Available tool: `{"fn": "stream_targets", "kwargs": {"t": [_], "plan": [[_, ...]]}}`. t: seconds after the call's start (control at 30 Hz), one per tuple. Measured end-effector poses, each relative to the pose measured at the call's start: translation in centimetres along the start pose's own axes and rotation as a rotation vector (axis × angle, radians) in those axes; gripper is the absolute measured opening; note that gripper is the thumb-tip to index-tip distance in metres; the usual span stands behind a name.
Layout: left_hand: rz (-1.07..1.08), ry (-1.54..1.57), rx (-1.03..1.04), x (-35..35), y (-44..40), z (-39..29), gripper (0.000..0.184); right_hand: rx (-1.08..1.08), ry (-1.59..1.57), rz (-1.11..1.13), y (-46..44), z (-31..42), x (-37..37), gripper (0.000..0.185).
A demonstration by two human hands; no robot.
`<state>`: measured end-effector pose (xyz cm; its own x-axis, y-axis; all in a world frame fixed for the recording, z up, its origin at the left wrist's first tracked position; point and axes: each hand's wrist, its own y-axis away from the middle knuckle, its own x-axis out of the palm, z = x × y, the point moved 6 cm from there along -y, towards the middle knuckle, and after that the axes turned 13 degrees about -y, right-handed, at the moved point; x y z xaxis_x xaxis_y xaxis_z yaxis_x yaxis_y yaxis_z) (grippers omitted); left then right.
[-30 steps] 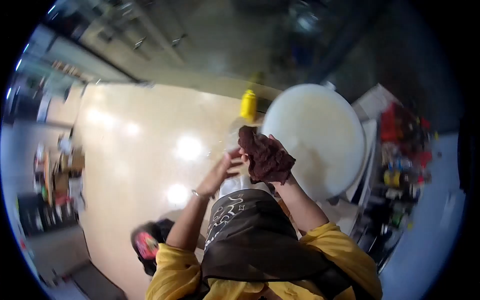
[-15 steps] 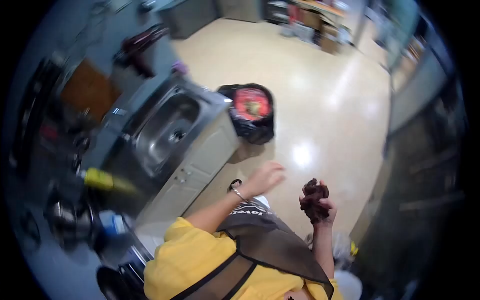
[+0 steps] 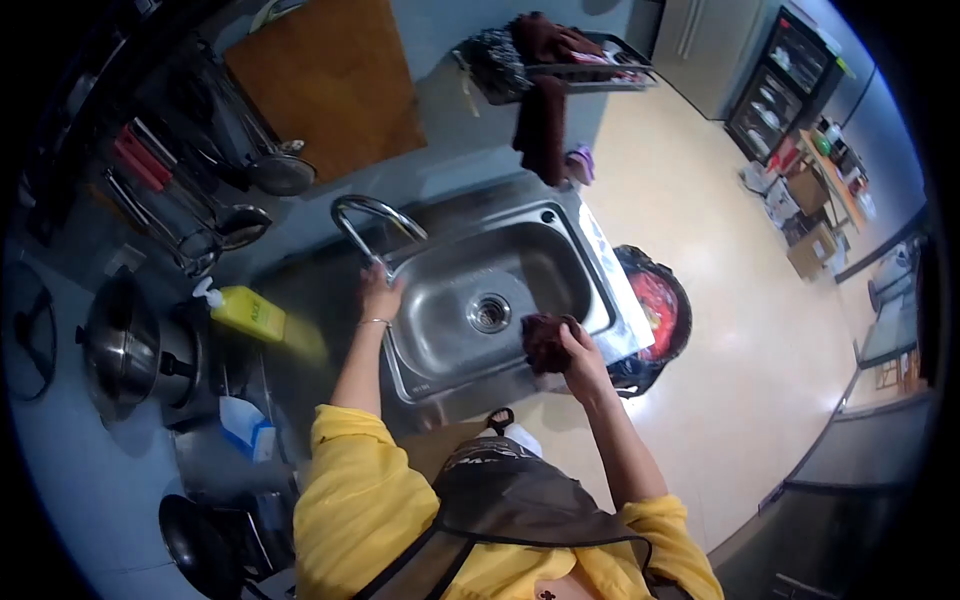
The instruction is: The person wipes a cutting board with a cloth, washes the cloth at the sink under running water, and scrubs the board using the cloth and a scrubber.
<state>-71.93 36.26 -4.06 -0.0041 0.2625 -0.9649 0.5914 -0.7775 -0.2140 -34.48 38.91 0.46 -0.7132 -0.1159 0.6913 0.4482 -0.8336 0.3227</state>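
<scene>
The stainless steel sink point(image 3: 440, 340) lies in front of me, its basin bare down to the drain point(image 3: 489, 313). My left hand point(image 3: 380, 296) is at the base of the chrome faucet point(image 3: 376, 204), fingers closed around its lower part; the exact grip is partly hidden. Over the basin's near right side, my right hand point(image 3: 582, 362) grips a crumpled dark brown cloth point(image 3: 546, 343). No water is visible coming from the spout.
A yellow pump bottle point(image 3: 248, 313) stands left of the sink. Ladles point(image 3: 282, 174) hang by a cutting board point(image 3: 328, 85). A lined trash bin point(image 3: 655, 312) is at the right. A rack point(image 3: 610, 72) holds brown cloths. A steel pot point(image 3: 120, 345) sits far left.
I have turned to the sink. My left hand has moved from the air to the faucet, and my right hand has brought the brown cloth over the basin.
</scene>
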Motion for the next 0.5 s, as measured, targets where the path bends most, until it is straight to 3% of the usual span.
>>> {"fn": "stream_targets", "kwargs": {"t": [0.07,0.13,0.2,0.23,0.27,0.3,0.33,0.37,0.4,0.43,0.47,0.5], "plan": [[0.423,0.097,-0.006,2.9,-0.6,1.3,0.041,0.057,0.106,0.027,-4.8,-1.7,2.5,0.029],[0.256,-0.059,0.013,2.2,1.0,1.8,0.031,0.133,0.142,0.002,-9.4,-3.7,4.6,0.028],[0.198,0.041,-0.051,3.6,2.2,2.9,0.023,0.08,0.51,0.061,-13.6,-6.0,7.0,0.031],[-0.044,0.063,-0.038,2.9,3.1,2.0,0.02,0.041,0.705,0.055,-15.1,-6.5,8.1,0.032],[-0.014,-0.036,-0.04,2.1,3.4,0.6,0.023,-0.007,0.898,0.057,-16.2,-7.0,9.3,0.034],[0.081,0.159,-0.124,0.6,3.8,-1.2,0.021,-0.054,1.011,0.087,-16.5,-6.9,11.4,0.037],[-0.044,0.296,-0.026,-0.8,4.1,-3.0,0.024,-0.068,1.045,0.095,-18.0,-8.0,11.1,0.039],[0.092,0.725,-0.193,-0.7,4.9,-4.4,0.026,-0.212,1.096,0.153,-19.5,-9.0,10.7,0.038],[0.249,0.946,-0.348,-0.1,5.0,-5.8,0.034,-0.38,1.287,0.201,-18.9,-8.2,12.4,0.043],[0.197,1.023,-0.374,5.5,5.3,-6.5,0.051,-0.352,1.551,0.12,-18.6,-7.9,13.3,0.048],[0.445,1.356,-0.426,6.0,5.0,-7.8,0.061,-0.167,1.672,0.193,-21.3,-9.4,11.5,0.05],[0.712,1.617,-0.549,6.2,5.0,-9.1,0.071,-0.124,1.584,0.232,-19.8,-8.0,14.3,0.039]]}}
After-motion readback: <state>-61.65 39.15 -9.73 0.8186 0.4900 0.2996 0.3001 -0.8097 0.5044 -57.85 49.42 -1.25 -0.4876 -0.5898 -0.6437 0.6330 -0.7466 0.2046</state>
